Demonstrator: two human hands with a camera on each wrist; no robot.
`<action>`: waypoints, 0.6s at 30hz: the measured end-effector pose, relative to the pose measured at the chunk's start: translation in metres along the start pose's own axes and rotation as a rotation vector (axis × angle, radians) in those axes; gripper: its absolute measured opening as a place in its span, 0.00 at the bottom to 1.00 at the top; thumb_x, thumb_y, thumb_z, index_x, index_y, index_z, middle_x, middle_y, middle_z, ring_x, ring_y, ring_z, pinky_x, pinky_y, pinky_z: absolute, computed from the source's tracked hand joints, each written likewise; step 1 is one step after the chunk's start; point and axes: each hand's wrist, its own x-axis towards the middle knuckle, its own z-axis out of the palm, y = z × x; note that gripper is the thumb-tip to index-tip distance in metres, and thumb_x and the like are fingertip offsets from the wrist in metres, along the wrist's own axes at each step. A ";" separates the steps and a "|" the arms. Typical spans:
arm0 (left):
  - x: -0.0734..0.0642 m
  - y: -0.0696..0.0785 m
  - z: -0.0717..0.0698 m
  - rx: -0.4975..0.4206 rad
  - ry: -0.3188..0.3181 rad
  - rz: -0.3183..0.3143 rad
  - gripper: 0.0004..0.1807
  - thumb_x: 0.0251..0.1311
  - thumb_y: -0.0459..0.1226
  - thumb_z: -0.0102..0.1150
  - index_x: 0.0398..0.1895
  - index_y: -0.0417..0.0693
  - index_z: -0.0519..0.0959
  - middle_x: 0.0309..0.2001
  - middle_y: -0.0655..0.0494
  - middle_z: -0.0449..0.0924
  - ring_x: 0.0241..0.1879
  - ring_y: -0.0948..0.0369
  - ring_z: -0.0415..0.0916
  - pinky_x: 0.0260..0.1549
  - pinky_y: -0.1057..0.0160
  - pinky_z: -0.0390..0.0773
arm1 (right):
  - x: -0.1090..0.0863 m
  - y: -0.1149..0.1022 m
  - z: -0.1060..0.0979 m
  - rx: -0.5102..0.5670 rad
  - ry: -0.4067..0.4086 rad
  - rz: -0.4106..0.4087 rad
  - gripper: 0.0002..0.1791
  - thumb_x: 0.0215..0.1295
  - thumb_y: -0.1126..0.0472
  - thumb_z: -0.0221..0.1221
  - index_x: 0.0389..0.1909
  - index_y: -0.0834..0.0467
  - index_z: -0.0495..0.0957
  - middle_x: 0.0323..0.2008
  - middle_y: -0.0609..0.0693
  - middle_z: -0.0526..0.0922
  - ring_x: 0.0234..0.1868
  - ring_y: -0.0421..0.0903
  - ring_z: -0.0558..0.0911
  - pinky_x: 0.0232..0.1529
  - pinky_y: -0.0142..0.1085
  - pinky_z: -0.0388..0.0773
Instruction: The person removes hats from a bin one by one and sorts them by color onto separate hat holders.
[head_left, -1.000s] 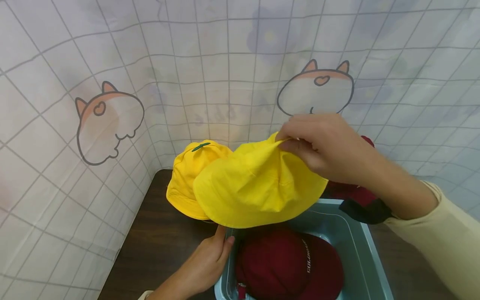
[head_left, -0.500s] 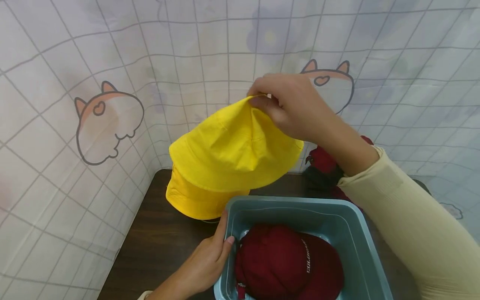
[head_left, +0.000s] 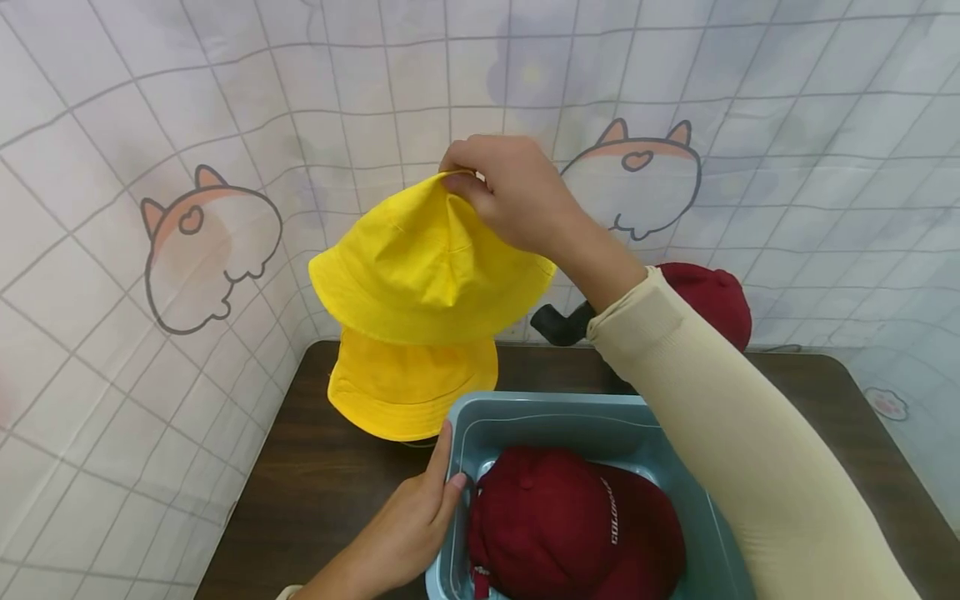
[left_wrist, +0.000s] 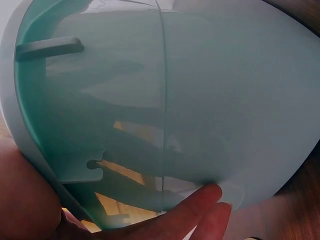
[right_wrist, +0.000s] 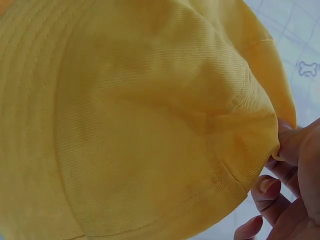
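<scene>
By its crown, my right hand (head_left: 510, 187) pinches a bright yellow bucket hat (head_left: 427, 267), which hangs brim down. Under and behind it stands a deeper yellow bucket hat (head_left: 416, 387), its top hidden; whether the two touch I cannot tell. My left hand (head_left: 412, 517) grips the left rim of a blue-green plastic bin (head_left: 555, 402), thumb inside and fingers along the outer wall, as the left wrist view shows with its fingers (left_wrist: 195, 205). Inside the bin lies a maroon baseball cap (head_left: 555, 525) with white lettering. The held hat's cloth (right_wrist: 145, 125) fills most of the right wrist view.
Behind my right forearm is another maroon cap (head_left: 708, 304), with a black curved stand part (head_left: 558, 325) to its left. The dark wooden table (head_left: 300, 492) ends at a white gridded curtain (head_left: 375, 100) behind and at the left.
My right hand has carried the bright yellow hat up and left, from over the bin to above the other yellow hat. The left hand stays on the bin's rim.
</scene>
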 end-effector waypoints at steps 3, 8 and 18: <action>0.000 0.001 0.001 0.007 0.006 -0.001 0.39 0.82 0.52 0.36 0.84 0.54 0.31 0.64 0.42 0.78 0.48 0.57 0.85 0.51 0.49 0.83 | 0.004 -0.001 0.010 0.027 -0.021 0.003 0.11 0.78 0.58 0.54 0.47 0.56 0.85 0.45 0.48 0.87 0.46 0.45 0.82 0.54 0.37 0.77; 0.000 0.003 0.000 0.020 0.015 -0.005 0.40 0.81 0.53 0.36 0.84 0.55 0.31 0.64 0.42 0.78 0.49 0.56 0.85 0.53 0.46 0.82 | 0.010 -0.007 0.027 0.054 -0.054 -0.003 0.10 0.78 0.57 0.54 0.46 0.54 0.84 0.44 0.45 0.87 0.43 0.43 0.79 0.51 0.35 0.75; 0.000 0.005 -0.001 -0.019 -0.015 -0.028 0.40 0.82 0.52 0.36 0.83 0.58 0.29 0.69 0.40 0.73 0.51 0.55 0.85 0.54 0.46 0.81 | 0.014 -0.020 0.058 0.018 -0.144 0.035 0.10 0.79 0.55 0.53 0.47 0.50 0.84 0.45 0.43 0.86 0.43 0.43 0.80 0.51 0.37 0.77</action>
